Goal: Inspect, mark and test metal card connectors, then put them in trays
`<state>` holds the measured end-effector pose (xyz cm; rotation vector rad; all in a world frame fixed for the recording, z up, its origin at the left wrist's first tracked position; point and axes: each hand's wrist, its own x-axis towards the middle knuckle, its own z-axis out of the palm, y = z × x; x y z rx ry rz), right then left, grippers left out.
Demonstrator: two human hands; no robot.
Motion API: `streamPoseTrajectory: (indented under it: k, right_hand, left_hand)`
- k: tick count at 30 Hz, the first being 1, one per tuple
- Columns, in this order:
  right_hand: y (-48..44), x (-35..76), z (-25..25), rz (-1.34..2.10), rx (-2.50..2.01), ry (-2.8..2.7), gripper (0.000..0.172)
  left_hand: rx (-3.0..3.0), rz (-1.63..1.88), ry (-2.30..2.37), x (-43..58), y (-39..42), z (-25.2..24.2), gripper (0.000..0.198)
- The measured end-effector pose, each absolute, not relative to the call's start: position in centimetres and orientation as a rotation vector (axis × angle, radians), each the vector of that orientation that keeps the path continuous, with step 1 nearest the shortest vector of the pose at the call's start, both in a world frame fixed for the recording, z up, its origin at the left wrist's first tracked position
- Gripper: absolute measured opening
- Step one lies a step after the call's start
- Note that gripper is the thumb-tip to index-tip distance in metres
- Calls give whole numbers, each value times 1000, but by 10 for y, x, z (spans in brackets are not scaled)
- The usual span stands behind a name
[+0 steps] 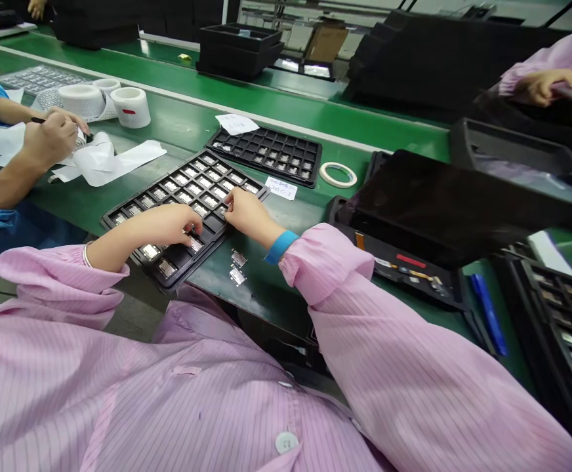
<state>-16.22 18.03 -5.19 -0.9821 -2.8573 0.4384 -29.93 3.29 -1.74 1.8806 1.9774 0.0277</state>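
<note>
A black compartment tray (211, 225) lies at an angle at the table's near edge, with small silvery metal parts in most of its pockets. My left hand (168, 225) is over the tray's near half, fingers curled, fingertips at a small metal part (196, 244) in a pocket. Whether they grip it is hidden. At the tray's right edge, my right hand (248, 213) pinches a small metal part (224, 210) at a pocket, mostly covered by the fingertips. Two more loose metal parts (238, 258) rest on the green table just right of the tray.
Behind stands a second, partly filled tray (286, 152) with paper labels. A tape ring (338, 174) and black boxes (414, 203) are to the right. At left, a co-worker's hands (52, 137) work near white rolls (131, 108). Another person's hand (546, 85) is at far right.
</note>
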Motion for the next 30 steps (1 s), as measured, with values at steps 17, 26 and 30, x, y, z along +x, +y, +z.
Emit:
streamPoseTrajectory:
  k: [17,26,30]
  right_hand:
    - [166,-158,-39,476,-1152,-2846,28]
    - [162,-156,-38,449,-1028,-2793,17]
    - [175,-141,-10,404,-1059,-2848,25]
  left_hand:
    - [2013,51,1849,-299,18,-26,27]
    - [2016,73,1864,-303,16,-31,17]
    - [2062,201,1867,-301,9,-33,13]
